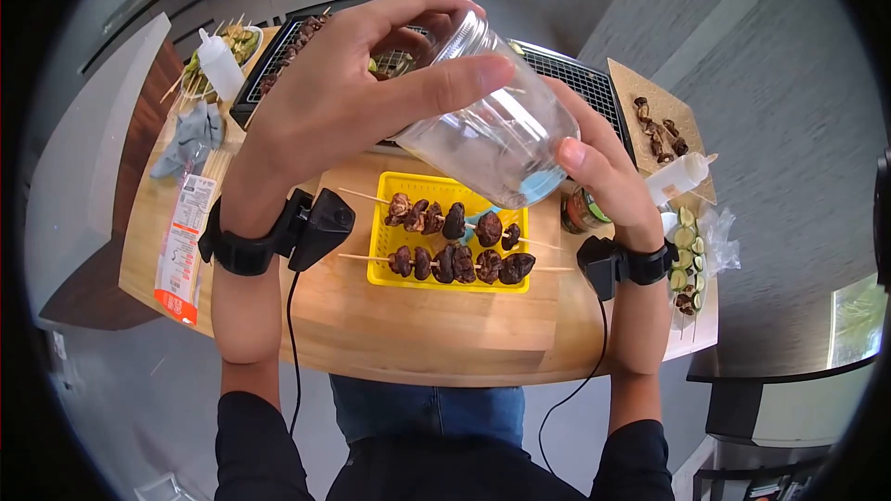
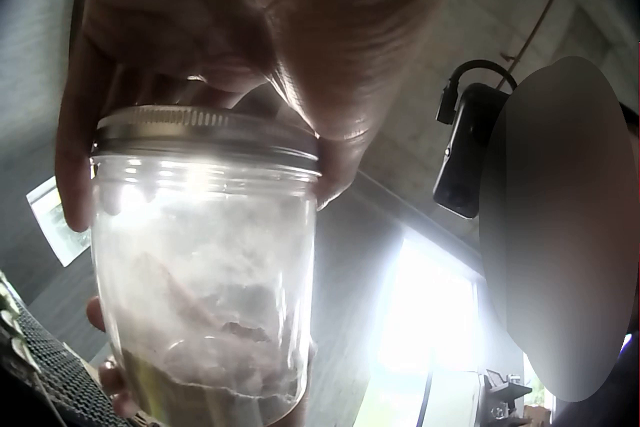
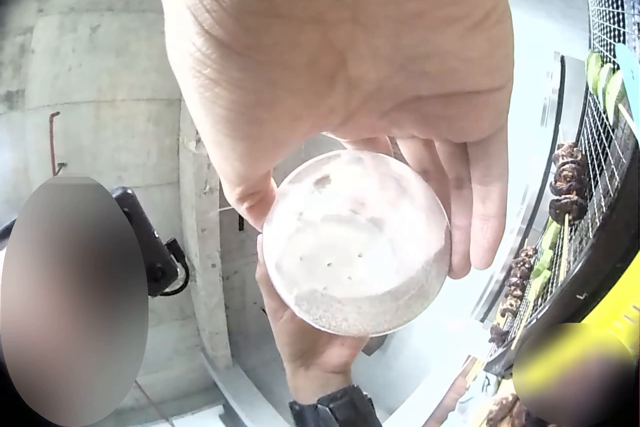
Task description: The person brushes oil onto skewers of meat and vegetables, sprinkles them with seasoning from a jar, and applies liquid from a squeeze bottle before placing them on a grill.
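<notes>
A clear glass jar (image 1: 506, 144) is tilted between both hands over the table, its bottom toward the lower right. My left hand (image 1: 343, 83) grips the lidded end, fingers and thumb around the silver screw lid (image 2: 205, 137). My right hand (image 1: 608, 167) holds the bottom end, its thumb at the base edge and its fingers along the far side. Pale grainy stuff lies inside the jar, seen through its base in the right wrist view. Below the jar, a yellow basket (image 1: 390, 276) bears two skewers of dark brown pieces, the nearer skewer (image 1: 455, 264) lying across its front.
Behind the hands stands a black wire grill (image 1: 594, 93) with skewers. White squeeze bottles (image 1: 220, 65) flank the table. A grey cloth (image 1: 190, 139) and a long packet (image 1: 184, 241) lie left; sliced-zucchini skewers (image 1: 687, 250) and a board (image 1: 640, 79) with dark pieces lie right.
</notes>
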Demonstrator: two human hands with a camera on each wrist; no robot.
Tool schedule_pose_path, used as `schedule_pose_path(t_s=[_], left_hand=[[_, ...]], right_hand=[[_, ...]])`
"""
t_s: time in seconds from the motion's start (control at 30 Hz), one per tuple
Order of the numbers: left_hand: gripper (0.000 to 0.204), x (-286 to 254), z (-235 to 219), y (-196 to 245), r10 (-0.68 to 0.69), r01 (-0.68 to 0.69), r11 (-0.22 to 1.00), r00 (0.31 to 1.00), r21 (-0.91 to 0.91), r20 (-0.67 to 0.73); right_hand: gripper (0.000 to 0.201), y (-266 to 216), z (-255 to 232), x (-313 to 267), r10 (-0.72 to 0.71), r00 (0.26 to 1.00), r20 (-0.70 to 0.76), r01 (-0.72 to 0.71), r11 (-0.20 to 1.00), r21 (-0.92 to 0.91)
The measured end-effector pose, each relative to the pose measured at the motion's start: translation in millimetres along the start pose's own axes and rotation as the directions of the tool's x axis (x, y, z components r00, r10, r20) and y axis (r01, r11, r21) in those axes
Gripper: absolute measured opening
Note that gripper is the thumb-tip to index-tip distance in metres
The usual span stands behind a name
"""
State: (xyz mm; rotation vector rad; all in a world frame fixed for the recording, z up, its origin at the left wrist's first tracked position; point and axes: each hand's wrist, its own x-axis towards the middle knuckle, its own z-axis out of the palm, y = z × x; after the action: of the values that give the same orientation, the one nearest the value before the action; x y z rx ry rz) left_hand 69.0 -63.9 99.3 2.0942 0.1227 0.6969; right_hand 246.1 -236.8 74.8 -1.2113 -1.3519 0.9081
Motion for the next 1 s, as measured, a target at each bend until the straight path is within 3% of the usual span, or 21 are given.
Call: schedule_pose_path(t_s=[0.17, 0.37, 0.43, 0.47, 0.53, 0.67, 0.7, 0.73, 0.77, 0.8, 0.83, 0.9, 0.97, 1.0], left_hand=[[0.057, 1, -3, 3, 0.055, -0.055, 0.998, 0.998, 0.030, 0.022], [0.057, -1, 0, 10, -0.004, 0.005, 0.999, 0.999, -0.038, 0.032], [0.057, 0, 4, 9, -0.021, 0.020, 1.000, 0.999, 0.012, 0.044], [0.057, 0, 6, 10, -0.019, 0.018, 1.000, 0.999, 0.012, 0.047], [0.058, 0, 10, 10, -0.036, 0.029, 0.993, 0.998, 0.116, 0.054], [0.057, 2, 10, 2, 0.030, -0.036, 0.996, 0.997, 0.082, 0.067], [0.056, 5, 8, -4, 0.065, -0.063, 0.990, 0.998, -0.130, 0.008], [0.055, 7, 5, -8, 0.086, -0.100, 0.937, 0.995, -0.336, -0.055], [0.055, 8, 0, -9, 0.101, -0.110, 0.934, 0.994, -0.340, -0.044], [0.053, 8, -5, -11, 0.051, -0.068, 0.958, 0.996, -0.278, -0.069], [0.052, 7, -10, -15, 0.003, -0.025, 0.976, 0.995, -0.218, -0.100], [0.045, 4, -18, -32, -0.037, 0.023, 0.968, 0.998, -0.249, -0.052], [0.039, -4, -26, -53, -0.084, 0.078, 0.959, 0.996, -0.272, -0.009], [0.036, -9, -29, -62, -0.120, 0.124, 0.947, 0.992, -0.296, 0.031]], right_hand=[[0.076, 0, 0, 3, -0.011, 1.000, 0.026, 0.010, 0.999, 0.042], [0.078, 2, 0, 3, -0.010, 1.000, 0.009, 0.009, 0.999, 0.051], [0.085, 7, 3, 6, -0.130, 0.988, -0.084, 0.104, 0.960, -0.260], [0.085, 6, 6, 8, -0.131, 0.988, -0.087, 0.104, 0.960, -0.261], [0.093, 6, 10, 9, -0.208, 0.978, -0.036, 0.160, 0.842, -0.514], [0.093, 1, -2, 4, -0.190, 0.972, -0.135, 0.098, 0.857, -0.505], [0.093, 0, -6, 3, -0.194, 0.970, -0.146, 0.094, 0.855, -0.509], [0.092, 0, -12, 3, -0.230, 0.943, -0.240, 0.175, 0.958, -0.227], [0.090, 0, -18, 3, -0.237, 0.910, -0.341, 0.275, 0.959, 0.065], [0.088, 2, -26, 5, -0.264, 0.893, -0.364, 0.354, 0.912, 0.207], [0.088, 6, -35, 6, -0.269, 0.888, -0.372, 0.356, 0.915, 0.189], [0.087, 14, -50, 3, -0.109, 0.938, -0.328, 0.118, 0.993, 0.008], [0.086, 18, -54, 2, -0.154, 0.941, -0.302, 0.135, 0.987, -0.084], [0.085, 19, -57, 3, -0.166, 0.940, -0.297, 0.220, 0.962, 0.159]])
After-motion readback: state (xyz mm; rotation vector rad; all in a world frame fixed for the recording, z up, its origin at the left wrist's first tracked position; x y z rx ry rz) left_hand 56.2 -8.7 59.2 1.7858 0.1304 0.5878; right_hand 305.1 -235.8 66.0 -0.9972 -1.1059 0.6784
